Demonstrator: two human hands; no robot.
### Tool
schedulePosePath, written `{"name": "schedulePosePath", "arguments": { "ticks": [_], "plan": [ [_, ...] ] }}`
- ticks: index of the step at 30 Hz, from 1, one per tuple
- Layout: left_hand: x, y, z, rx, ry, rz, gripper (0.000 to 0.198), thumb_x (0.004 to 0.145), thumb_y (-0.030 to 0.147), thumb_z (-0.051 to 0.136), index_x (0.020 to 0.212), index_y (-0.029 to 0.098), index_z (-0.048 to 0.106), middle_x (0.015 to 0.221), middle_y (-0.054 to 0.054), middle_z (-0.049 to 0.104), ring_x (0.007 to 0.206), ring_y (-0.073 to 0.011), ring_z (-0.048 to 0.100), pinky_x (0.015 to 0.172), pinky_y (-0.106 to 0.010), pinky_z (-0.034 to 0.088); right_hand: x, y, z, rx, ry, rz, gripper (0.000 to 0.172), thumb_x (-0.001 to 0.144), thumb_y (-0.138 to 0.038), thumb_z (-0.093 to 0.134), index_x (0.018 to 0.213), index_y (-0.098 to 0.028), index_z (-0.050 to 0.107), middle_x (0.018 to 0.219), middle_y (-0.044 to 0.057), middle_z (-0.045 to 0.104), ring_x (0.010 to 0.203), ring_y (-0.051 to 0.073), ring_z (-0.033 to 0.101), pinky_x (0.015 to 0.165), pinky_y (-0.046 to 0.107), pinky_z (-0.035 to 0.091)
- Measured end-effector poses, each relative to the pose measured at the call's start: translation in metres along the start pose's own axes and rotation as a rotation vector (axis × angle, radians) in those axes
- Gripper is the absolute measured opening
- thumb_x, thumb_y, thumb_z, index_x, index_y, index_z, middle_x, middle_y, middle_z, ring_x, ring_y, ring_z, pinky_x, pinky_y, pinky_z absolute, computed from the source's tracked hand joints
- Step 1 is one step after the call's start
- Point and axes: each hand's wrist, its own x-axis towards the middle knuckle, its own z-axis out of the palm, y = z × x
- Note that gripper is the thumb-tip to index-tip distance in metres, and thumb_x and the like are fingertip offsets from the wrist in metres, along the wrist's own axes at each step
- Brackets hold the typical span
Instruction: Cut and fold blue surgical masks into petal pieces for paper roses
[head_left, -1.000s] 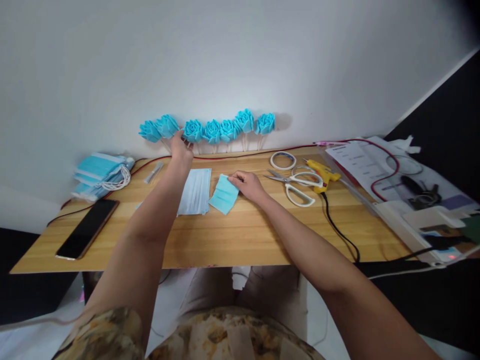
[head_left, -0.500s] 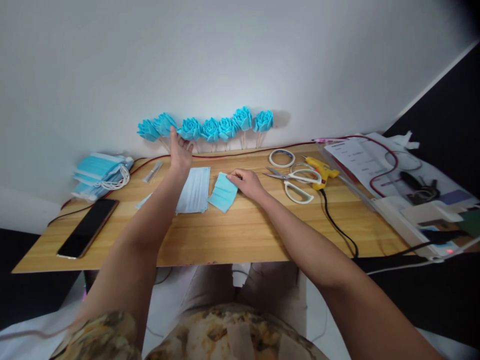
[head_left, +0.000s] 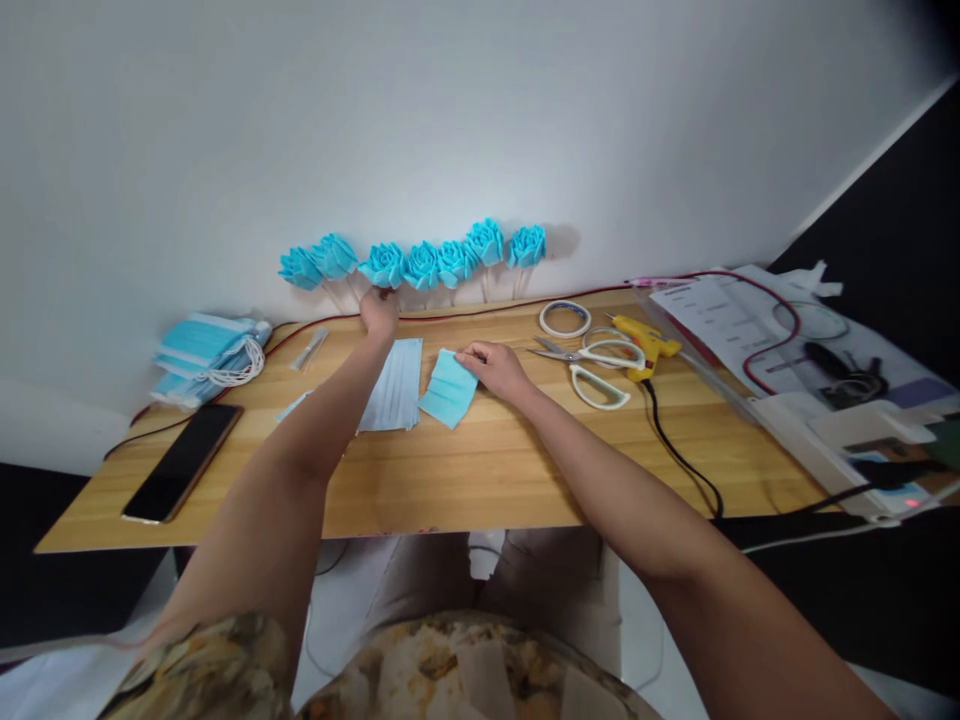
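Several blue flowers [head_left: 424,265] on thin stems lean in a row along the wall. My left hand [head_left: 380,310] reaches to the foot of the third flower from the left [head_left: 385,264], right under its head. Its fingers are mostly hidden there, so I cannot tell whether they grip the stem. Farther right, my right hand [head_left: 495,368] pinches the upper right corner of a cut piece of blue mask fabric [head_left: 450,390], which lies on the table. Left of that piece is a stack of pale, pleated mask sheets [head_left: 395,390], partly covered by my left forearm.
White-handled scissors [head_left: 600,385], a tape roll [head_left: 565,319] and a yellow glue gun [head_left: 645,345] lie to the right. Beyond them are papers [head_left: 709,315] and a power strip [head_left: 817,450]. At left are folded blue masks [head_left: 202,345], a phone [head_left: 184,462] and a cable.
My left hand has moved right and slightly down, from beside the second flower to under the third, its fingers now mostly out of sight. My right hand stays on the blue piece.
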Motion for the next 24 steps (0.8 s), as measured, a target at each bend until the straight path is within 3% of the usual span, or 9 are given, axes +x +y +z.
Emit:
{"name": "schedulePosePath", "arguments": {
  "ticks": [5, 12, 15, 19, 24],
  "plan": [
    [0.005, 0.005, 0.002, 0.186, 0.107, 0.09, 0.009, 0.073, 0.016, 0.051, 0.07, 0.025, 0.048, 0.1, -0.015, 0.072, 0.12, -0.0348, 0.065, 0.113, -0.045, 0.041, 0.0, 0.001, 0.0, -0.004, -0.006, -0.014, 0.031, 0.092, -0.044, 0.062, 0.075, -0.019, 0.066, 0.068, -0.001, 0.062, 0.066, 0.014, 0.051, 0.064, 0.027, 0.032],
    [-0.007, -0.003, 0.004, 0.298, 0.04, 0.115, 0.009, 0.081, 0.029, 0.061, 0.076, 0.022, 0.058, 0.095, -0.014, 0.075, 0.106, -0.0338, 0.071, 0.104, -0.043, 0.049, 0.001, 0.004, 0.001, -0.01, -0.008, -0.022, 0.031, 0.092, -0.045, 0.062, 0.075, -0.019, 0.066, 0.07, 0.0, 0.064, 0.068, 0.014, 0.052, 0.064, 0.027, 0.033],
    [-0.007, 0.001, 0.003, 0.314, 0.039, 0.133, 0.009, 0.087, 0.027, 0.059, 0.085, 0.02, 0.065, 0.106, -0.016, 0.077, 0.114, -0.0338, 0.069, 0.107, -0.043, 0.047, 0.001, 0.005, 0.001, 0.001, 0.0, -0.025, 0.031, 0.092, -0.044, 0.061, 0.074, -0.019, 0.064, 0.069, 0.0, 0.063, 0.068, 0.015, 0.052, 0.063, 0.027, 0.033],
    [-0.003, 0.014, -0.001, 0.495, 0.121, 0.201, 0.027, 0.1, 0.028, 0.048, 0.108, 0.016, 0.07, 0.124, -0.019, 0.074, 0.123, -0.0327, 0.067, 0.11, -0.042, 0.045, 0.001, 0.005, 0.001, 0.013, -0.005, -0.02, 0.031, 0.091, -0.045, 0.061, 0.074, -0.019, 0.064, 0.068, 0.0, 0.062, 0.067, 0.014, 0.051, 0.063, 0.027, 0.032],
    [-0.005, 0.018, -0.007, 0.649, 0.123, 0.224, 0.032, 0.103, 0.025, 0.045, 0.117, 0.013, 0.07, 0.125, -0.02, 0.074, 0.12, -0.0333, 0.069, 0.103, -0.041, 0.049, 0.001, 0.003, 0.0, -0.009, -0.007, -0.02, 0.031, 0.091, -0.043, 0.062, 0.072, -0.019, 0.064, 0.069, 0.0, 0.063, 0.068, 0.014, 0.052, 0.065, 0.027, 0.033]
  ]
}}
